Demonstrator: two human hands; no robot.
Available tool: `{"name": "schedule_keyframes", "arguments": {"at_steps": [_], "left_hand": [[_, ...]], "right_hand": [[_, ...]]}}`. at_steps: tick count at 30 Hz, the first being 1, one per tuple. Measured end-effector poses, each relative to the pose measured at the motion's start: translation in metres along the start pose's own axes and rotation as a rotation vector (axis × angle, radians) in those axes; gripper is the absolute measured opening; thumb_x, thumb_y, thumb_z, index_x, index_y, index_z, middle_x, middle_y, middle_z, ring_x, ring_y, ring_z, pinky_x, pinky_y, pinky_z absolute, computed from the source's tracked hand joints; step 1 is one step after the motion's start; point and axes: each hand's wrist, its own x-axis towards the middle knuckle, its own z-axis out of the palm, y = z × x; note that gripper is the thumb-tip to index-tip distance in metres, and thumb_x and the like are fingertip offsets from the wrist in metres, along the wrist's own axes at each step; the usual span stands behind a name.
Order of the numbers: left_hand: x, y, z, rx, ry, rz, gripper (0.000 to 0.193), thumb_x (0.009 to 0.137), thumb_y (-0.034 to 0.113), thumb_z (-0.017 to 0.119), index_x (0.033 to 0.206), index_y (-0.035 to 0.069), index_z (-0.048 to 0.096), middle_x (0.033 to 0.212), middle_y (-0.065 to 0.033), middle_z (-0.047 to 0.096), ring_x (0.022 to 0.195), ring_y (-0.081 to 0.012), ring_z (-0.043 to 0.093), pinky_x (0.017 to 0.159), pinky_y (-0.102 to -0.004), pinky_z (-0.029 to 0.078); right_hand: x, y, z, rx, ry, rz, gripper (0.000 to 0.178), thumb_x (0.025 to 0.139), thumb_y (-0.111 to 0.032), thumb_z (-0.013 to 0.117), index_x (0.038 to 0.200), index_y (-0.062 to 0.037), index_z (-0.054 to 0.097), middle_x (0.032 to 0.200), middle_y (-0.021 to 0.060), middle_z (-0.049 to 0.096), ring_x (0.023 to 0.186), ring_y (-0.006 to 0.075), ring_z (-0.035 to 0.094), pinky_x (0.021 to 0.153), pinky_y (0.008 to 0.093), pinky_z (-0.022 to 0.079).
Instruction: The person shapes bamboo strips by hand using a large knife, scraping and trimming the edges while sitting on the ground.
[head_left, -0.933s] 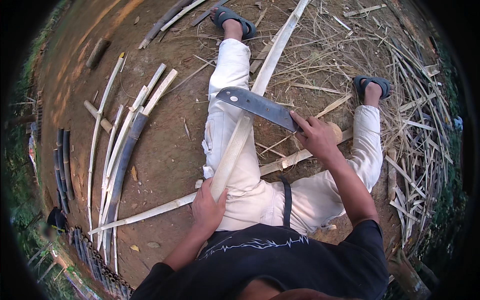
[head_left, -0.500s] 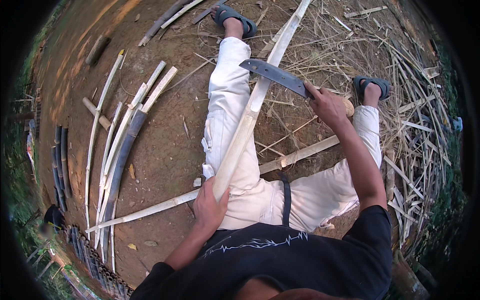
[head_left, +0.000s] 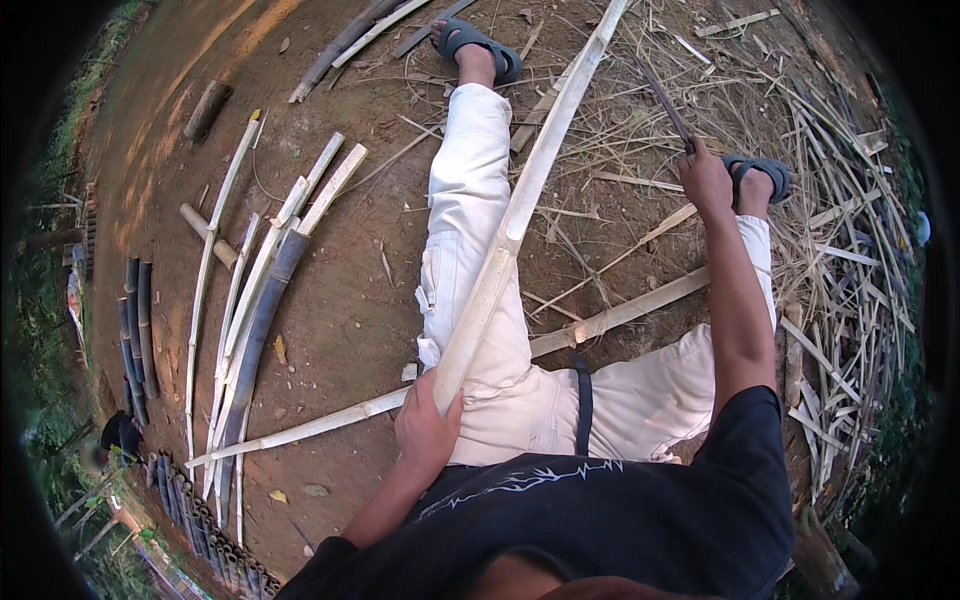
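A long split bamboo strip [head_left: 483, 295] runs from my lap, up over my left thigh and away beyond my left foot. My left hand [head_left: 427, 425] is closed around its near end, thumb on one side. Out to the right, near my right sandal, my right hand [head_left: 707, 182] grips a dark-bladed machete [head_left: 662, 98]. Its blade is seen nearly edge-on, pointing away from me and apart from the strip; the handle is hidden in my fist. A second bamboo strip [head_left: 640, 312] lies crosswise under the first one and my legs.
Several split bamboo lengths [head_left: 245, 320] and a dark bamboo pole [head_left: 268, 300] lie on the ground at left. Thin shavings [head_left: 640, 130] litter the ground between my feet. A heap of bamboo slivers [head_left: 850, 290] is at right. Cut bamboo tubes [head_left: 205, 530] are lined up at lower left.
My right hand has swung the machete off the strip, outward to the right and away from me, its blade turning edge-on. My left hand keeps its grip on the strip.
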Motion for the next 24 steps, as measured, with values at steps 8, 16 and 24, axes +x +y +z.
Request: {"name": "schedule_keyframes", "arguments": {"at_steps": [8, 16, 24], "left_hand": [[0.009, 0.003, 0.01, 0.021, 0.014, 0.012, 0.048, 0.085, 0.021, 0.078, 0.12, 0.0, 0.053, 0.106, -0.0243, 0.066, 0.098, -0.0435, 0.065, 0.082, -0.0483, 0.051], [0.01, 0.011, 0.009, 0.036, 0.053, 0.059, 0.046, 0.087, 0.017, 0.075, 0.122, -0.002, 0.054, 0.105, -0.0243, 0.065, 0.095, -0.0424, 0.064, 0.081, -0.0472, 0.052], [0.004, 0.005, 0.011, 0.036, 0.039, 0.016, 0.045, 0.087, 0.019, 0.075, 0.12, -0.003, 0.055, 0.107, -0.0244, 0.065, 0.101, -0.0424, 0.064, 0.085, -0.0473, 0.051]], "right_hand": [[-0.14, -0.036, -0.019, 0.122, -0.042, -0.525, 0.062, 0.084, -0.024, 0.072, 0.142, -0.0252, 0.051, 0.089, 0.0112, 0.064, 0.08, 0.0306, 0.068, 0.068, 0.0421, 0.056], [-0.108, -0.048, -0.011, -0.032, -0.108, -0.602, 0.06, 0.086, -0.024, 0.069, 0.143, -0.0251, 0.05, 0.09, 0.0115, 0.063, 0.081, 0.0297, 0.069, 0.063, 0.0433, 0.055], [-0.122, -0.068, -0.027, -0.161, -0.148, -0.853, 0.059, 0.087, -0.026, 0.067, 0.143, -0.0272, 0.049, 0.091, 0.0113, 0.063, 0.08, 0.0285, 0.069, 0.061, 0.0424, 0.056]]}}
